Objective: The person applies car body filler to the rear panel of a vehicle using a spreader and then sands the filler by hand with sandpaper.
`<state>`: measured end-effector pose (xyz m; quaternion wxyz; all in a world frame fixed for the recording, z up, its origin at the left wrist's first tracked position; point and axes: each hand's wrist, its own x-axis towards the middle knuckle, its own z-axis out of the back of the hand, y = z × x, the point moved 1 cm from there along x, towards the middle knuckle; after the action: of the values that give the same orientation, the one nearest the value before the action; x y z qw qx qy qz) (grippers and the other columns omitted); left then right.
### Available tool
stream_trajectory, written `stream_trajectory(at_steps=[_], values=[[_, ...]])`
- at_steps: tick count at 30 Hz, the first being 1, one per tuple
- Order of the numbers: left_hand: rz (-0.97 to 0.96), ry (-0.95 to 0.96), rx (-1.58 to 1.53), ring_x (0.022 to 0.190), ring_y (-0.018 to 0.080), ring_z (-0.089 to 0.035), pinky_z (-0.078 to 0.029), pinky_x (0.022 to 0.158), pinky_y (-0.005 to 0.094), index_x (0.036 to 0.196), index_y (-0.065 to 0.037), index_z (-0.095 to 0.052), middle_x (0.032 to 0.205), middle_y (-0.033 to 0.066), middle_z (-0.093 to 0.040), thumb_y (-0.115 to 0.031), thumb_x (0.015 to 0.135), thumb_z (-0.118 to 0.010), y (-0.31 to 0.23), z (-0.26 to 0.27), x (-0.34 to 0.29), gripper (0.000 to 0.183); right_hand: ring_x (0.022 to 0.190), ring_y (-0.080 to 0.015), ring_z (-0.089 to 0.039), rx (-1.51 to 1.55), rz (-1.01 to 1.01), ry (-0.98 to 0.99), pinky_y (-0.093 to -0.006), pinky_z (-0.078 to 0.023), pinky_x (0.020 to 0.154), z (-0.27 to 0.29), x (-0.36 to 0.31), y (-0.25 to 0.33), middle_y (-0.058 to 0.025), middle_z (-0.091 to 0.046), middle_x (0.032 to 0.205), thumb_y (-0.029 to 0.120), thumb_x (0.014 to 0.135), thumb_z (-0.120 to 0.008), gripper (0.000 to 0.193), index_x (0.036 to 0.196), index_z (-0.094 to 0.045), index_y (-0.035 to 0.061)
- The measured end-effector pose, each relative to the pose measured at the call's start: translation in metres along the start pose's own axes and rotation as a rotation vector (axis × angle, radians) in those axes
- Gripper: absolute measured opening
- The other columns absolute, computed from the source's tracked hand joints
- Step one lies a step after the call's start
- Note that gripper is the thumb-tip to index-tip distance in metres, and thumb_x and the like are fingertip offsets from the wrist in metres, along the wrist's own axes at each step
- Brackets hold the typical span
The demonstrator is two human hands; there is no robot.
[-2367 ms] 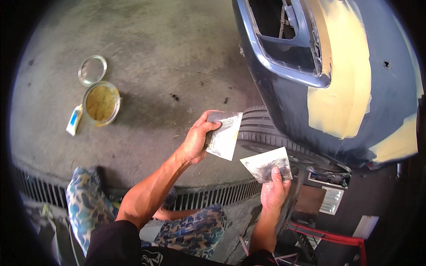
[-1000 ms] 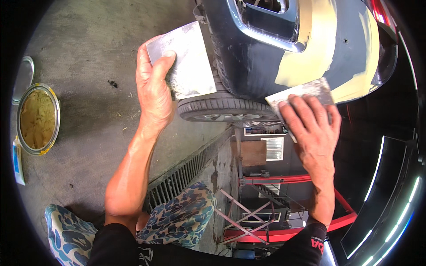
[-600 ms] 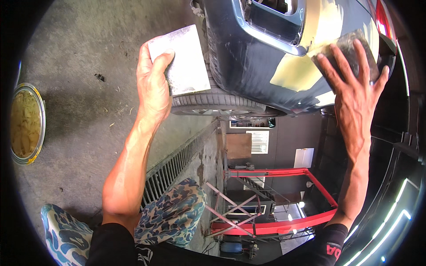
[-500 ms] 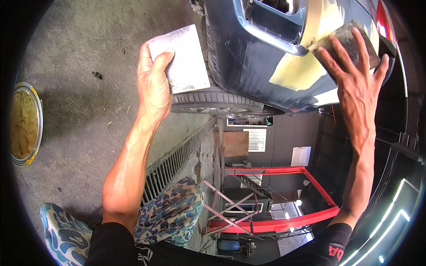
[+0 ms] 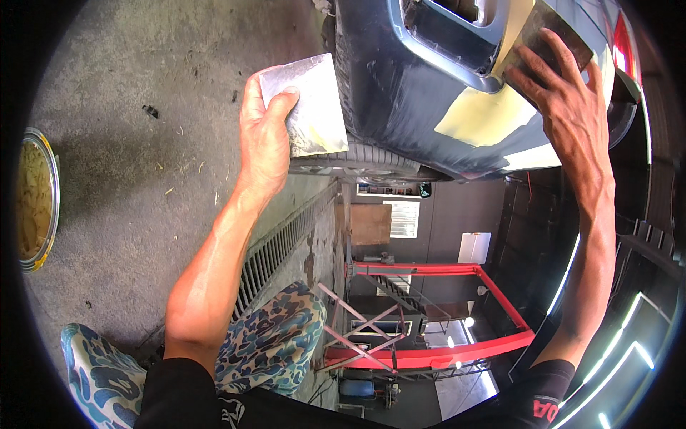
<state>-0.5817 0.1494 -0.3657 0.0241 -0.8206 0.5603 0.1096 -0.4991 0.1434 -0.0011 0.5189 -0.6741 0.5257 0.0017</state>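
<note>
My left hand [image 5: 263, 136] holds a flat grey metal spreader plate [image 5: 307, 107] up in front of the car's tyre [image 5: 357, 154]. My right hand [image 5: 564, 107] presses a second, darker spreader [image 5: 550, 36] flat against the dark blue car body panel [image 5: 400, 93]. Pale yellow body filler [image 5: 482, 118] covers a patch of the panel just below and left of my right hand. My fingers are spread over the spreader's back.
An open tin of yellowish filler [image 5: 32, 200] stands on the concrete floor [image 5: 128, 129] at the far left. A metal drain grate [image 5: 282, 243] runs past my camouflage-patterned knee [image 5: 275, 343]. A red steel frame [image 5: 429, 314] lies lower right.
My right hand has carried its spreader up from tyre height onto the filled panel and slid it higher. My left hand has held its plate almost still.
</note>
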Motion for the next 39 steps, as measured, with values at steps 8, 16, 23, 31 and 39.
stream_trajectory(at_steps=[8, 16, 23, 31, 39], values=[[0.025, 0.042, 0.032, 0.106, 0.0132, -0.061, -0.051, 0.095, 0.0315, 0.130, -0.002, -0.052, 0.116, 0.0068, -0.063, -0.009, 0.100, -0.055, 0.008, 0.000, -0.005, 0.031, 0.152, -0.0208, -0.036, 0.014, 0.020, 0.089, -0.0462, -0.033, 0.121, 0.002, 0.003, 0.004, 0.0088, -0.060, 0.149, -0.005, 0.093, -0.060, 0.055, 0.132, -0.072, 0.0320], [0.035, 0.053, 0.022, 0.102, 0.0127, -0.062, -0.052, 0.092, 0.0308, 0.125, -0.002, -0.054, 0.112, 0.0065, -0.065, -0.009, 0.099, -0.055, 0.010, -0.007, -0.011, 0.027, 0.149, -0.0209, -0.040, 0.012, 0.030, 0.023, -0.0458, -0.032, 0.121, 0.003, -0.001, 0.001, 0.0061, -0.063, 0.144, -0.001, 0.093, -0.060, 0.046, 0.124, -0.076, 0.0295], [0.012, 0.050, 0.083, 0.104, 0.0117, -0.062, -0.051, 0.093, 0.0309, 0.126, -0.001, -0.055, 0.112, 0.0069, -0.067, -0.009, 0.099, -0.055, 0.012, -0.001, -0.007, 0.028, 0.147, -0.0195, -0.042, 0.017, 0.016, 0.007, -0.0463, -0.033, 0.122, 0.017, 0.011, 0.006, 0.0071, -0.064, 0.142, 0.004, 0.095, -0.061, 0.041, 0.121, -0.077, 0.0301], [0.034, 0.078, 0.098, 0.105, 0.0114, -0.060, -0.049, 0.095, 0.0302, 0.128, -0.003, -0.053, 0.115, 0.0053, -0.064, -0.009, 0.100, -0.055, 0.015, -0.005, -0.013, 0.029, 0.148, -0.0190, -0.041, -0.010, 0.000, 0.047, -0.0475, -0.032, 0.123, 0.013, 0.009, 0.004, 0.0070, -0.064, 0.143, 0.005, 0.097, -0.059, 0.041, 0.122, -0.077, 0.0306], [0.032, 0.060, 0.134, 0.104, 0.0126, -0.061, -0.049, 0.094, 0.0308, 0.126, -0.001, -0.055, 0.113, 0.0072, -0.066, -0.010, 0.098, -0.056, 0.019, -0.003, -0.013, 0.029, 0.149, -0.0203, -0.040, -0.025, 0.007, 0.063, -0.0474, -0.033, 0.122, 0.009, 0.015, -0.003, 0.0067, -0.063, 0.144, 0.000, 0.096, -0.058, 0.047, 0.126, -0.075, 0.0320]])
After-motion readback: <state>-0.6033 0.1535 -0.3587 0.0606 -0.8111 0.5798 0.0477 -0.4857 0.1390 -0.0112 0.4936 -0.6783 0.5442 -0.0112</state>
